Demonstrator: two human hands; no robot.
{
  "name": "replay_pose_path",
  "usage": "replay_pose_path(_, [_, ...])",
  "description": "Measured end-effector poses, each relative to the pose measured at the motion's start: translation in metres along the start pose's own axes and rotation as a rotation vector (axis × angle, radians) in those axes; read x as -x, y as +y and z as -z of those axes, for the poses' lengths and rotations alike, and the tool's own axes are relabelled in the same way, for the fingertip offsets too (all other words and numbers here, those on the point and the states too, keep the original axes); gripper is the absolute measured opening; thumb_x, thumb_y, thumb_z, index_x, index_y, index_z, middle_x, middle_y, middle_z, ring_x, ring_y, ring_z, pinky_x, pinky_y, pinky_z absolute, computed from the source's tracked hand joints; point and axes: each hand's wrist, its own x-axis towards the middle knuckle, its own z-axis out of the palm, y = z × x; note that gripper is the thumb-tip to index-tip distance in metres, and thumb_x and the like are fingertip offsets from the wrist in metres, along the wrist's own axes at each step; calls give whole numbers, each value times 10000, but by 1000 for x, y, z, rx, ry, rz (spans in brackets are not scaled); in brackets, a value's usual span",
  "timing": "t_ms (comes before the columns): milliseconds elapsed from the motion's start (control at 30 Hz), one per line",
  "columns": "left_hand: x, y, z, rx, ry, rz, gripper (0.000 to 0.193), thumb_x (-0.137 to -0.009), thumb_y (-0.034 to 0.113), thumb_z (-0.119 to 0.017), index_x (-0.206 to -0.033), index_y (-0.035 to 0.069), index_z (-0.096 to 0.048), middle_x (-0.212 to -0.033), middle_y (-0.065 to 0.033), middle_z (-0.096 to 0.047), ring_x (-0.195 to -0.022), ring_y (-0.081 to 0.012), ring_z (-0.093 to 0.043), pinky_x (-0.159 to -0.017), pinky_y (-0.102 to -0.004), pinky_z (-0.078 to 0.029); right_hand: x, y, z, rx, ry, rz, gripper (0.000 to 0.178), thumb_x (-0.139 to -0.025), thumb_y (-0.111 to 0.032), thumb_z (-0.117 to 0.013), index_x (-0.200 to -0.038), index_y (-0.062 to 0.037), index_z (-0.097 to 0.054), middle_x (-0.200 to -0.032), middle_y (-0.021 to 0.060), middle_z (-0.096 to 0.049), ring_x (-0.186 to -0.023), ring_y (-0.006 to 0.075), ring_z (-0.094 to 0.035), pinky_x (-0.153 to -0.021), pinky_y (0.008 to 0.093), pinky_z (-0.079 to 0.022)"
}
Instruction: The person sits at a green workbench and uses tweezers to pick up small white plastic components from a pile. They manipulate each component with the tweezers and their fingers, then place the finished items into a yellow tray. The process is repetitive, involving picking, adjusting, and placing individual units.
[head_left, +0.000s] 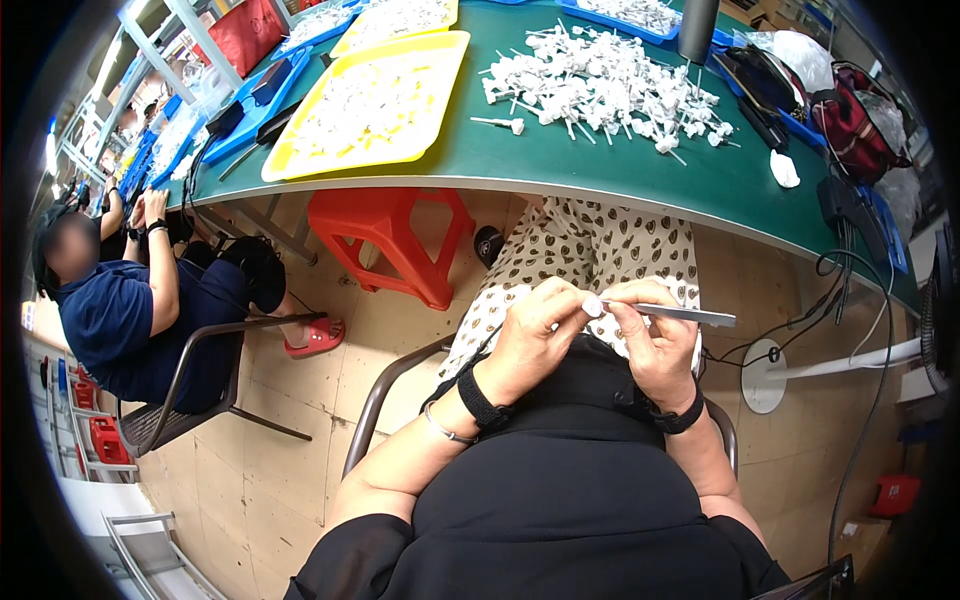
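**Two hands working a small white part over the lap, below a green counter**

The left hand (535, 335) has its fingers curled together, thumb and forefinger pinched on a small white round part (592, 306) held just above the lap. The right hand (655, 335) meets it from the other side; its grip is closed on a slim metal tool (690, 315), whose tip touches the white part and whose handle points out to the person's right. Both wrists carry dark bands, and the left also a thin bracelet (445, 430). The hands hover over patterned trousers (600, 245), with a black top filling the lower view.

Beyond the knees runs the curved edge of the green counter (620, 170). On it lies a loose heap of white stemmed parts (600, 85), well apart from the hands. To its left sits a yellow tray (300, 150) filled with white pieces, with blue trays (245, 125) beside it. A dark cylinder (697, 30) stands at the heap's far edge; bags (850, 125) lie to the right.

Under the counter stands a red plastic stool (395, 240). At far left another person in a dark blue shirt (110, 320) sits on a chair.
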Motion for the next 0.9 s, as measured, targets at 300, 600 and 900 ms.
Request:
replay_pose_path(300, [0, 1, 0, 1, -12, -1, 126, -904, -12, -745, -1024, 23, -728, -897, -94, -690, -795, -244, -684, -688, -326, -540, -2, 0, 0, 52, -8, 41, 59, -935, 10, -717, -991, -2, -706, -854, 92, -696, -736, 200, -664, -666, 311, -526])
replay_pose_path(600, [3, -5, -2, 35, -18, -2, 165, -897, -18, -737, -1055, 32, -730, -909, -101, -678, -808, -255, -683, -703, -330, -541, -11, -6, 7, 158, -112, 131, 51, -903, 3, -731, -947, -14, -710, -861, 109, -704, -752, 263, -655, -679, 351, -502])
replay_pose_path(900, [1, -10, 0, 105, -61, 37, 147, -933, -50, -703, -1068, 7, -717, -922, -86, -685, -813, -196, -693, -699, -294, -569, 2, 0, -1, -171, 70, -226, 62, -938, -20, -740, -990, 10, -755, -912, 57, -718, -770, 126, -646, -678, 267, -506])
